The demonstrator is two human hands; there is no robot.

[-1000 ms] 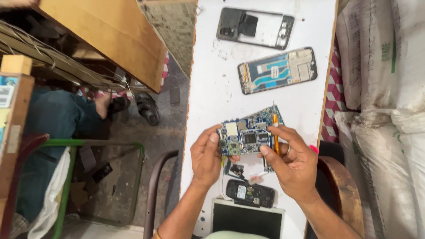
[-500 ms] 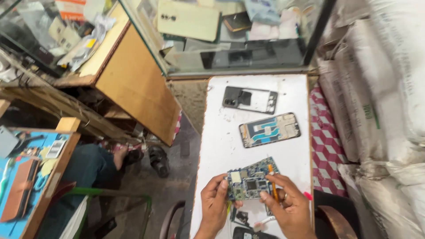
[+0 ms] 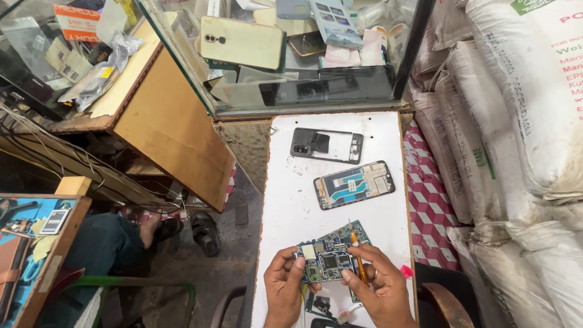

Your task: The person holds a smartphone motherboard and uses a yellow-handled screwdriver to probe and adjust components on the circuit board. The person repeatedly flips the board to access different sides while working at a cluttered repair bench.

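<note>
Hands now lower in view | left hand, right hand fingers pinching circuit board | orange tool in right

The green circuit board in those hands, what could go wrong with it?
The circuit board is pinched only at its edges by the left hand and right hand, above the white table, so it might slip. The orange tool lies across it and could scratch parts.

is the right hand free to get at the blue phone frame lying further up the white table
Probably not right away. The right hand holds an orange tool and pinches the circuit board with the left hand. The path across the white table to the phone frame looks unobstructed.
</note>
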